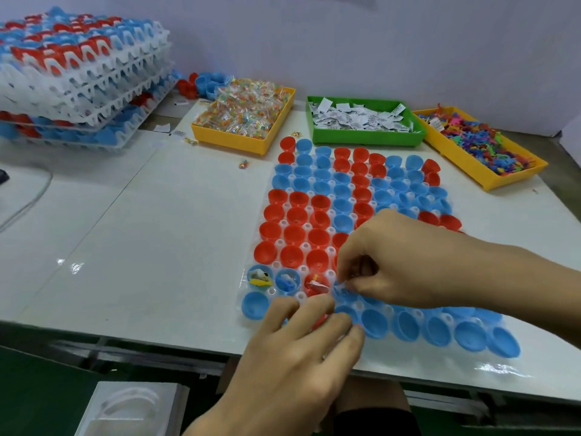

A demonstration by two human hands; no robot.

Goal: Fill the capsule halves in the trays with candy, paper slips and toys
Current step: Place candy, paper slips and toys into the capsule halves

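Left hand (pixel 301 350) fingers relaxed, holding nothing visible | right hand (pixel 405 262) pinches paper slip (pixel 341 287) | three capsule halves (pixel 287 280) filled, rest of tray (pixel 330 273) empty

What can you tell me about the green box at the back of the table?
The green box is a shallow rectangular bin that looks like plastic, with low walls and an open top. It sits flat on the white table, between two yellow bins, just behind the tray of capsule halves. Inside lies a loose heap of small white printed paper slips. No hand touches it.

Right hand (pixel 399 262) pinches a paper slip (pixel 341 287) over the capsule tray (pixel 270 292); left hand (pixel 301 347) hovers beside.
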